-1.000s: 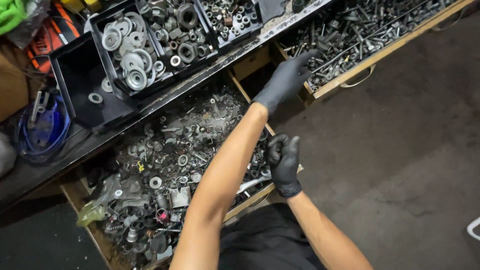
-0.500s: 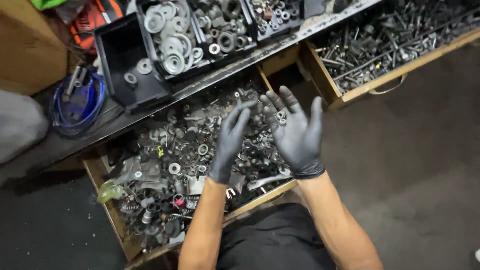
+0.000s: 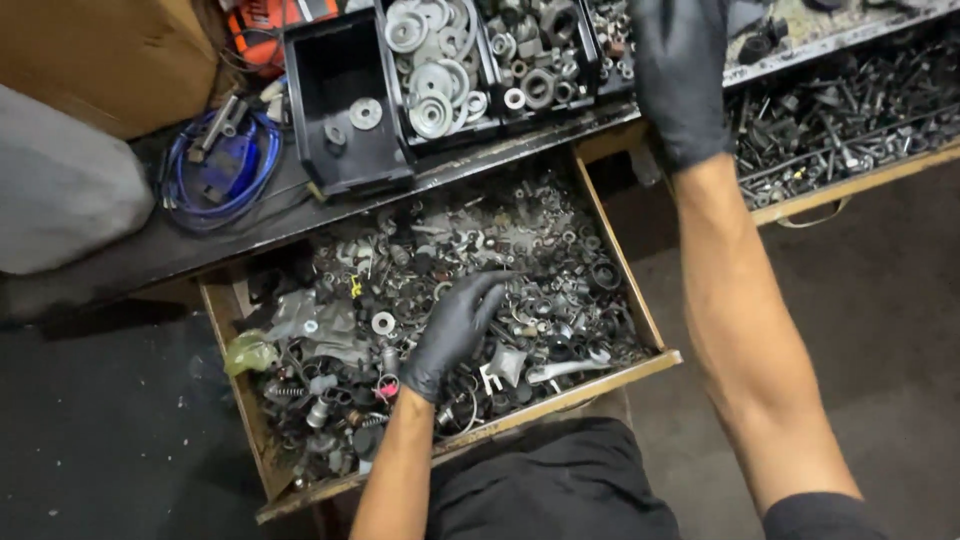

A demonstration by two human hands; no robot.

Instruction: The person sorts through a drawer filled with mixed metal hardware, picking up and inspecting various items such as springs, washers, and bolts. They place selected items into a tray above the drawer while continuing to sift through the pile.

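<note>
l hand, black glove, sits in the open wooden drawer, fingers loosely curled & resting on the heap of small metal parts, fingertips aimed at 1 o'clock; can't tell if it pinches anything. r hand, also gloved, is up at 12 o'clock over the bench edge, just beside the bin of nuts; fingers cut off by the frame top, so grip can't be told. bin of washers sits at 11 o'clock from the l hand, nearly empty black bin just left of it. blue cable coil at 10 o'clock. second drawer of bolts at 2 o'clock.
</note>
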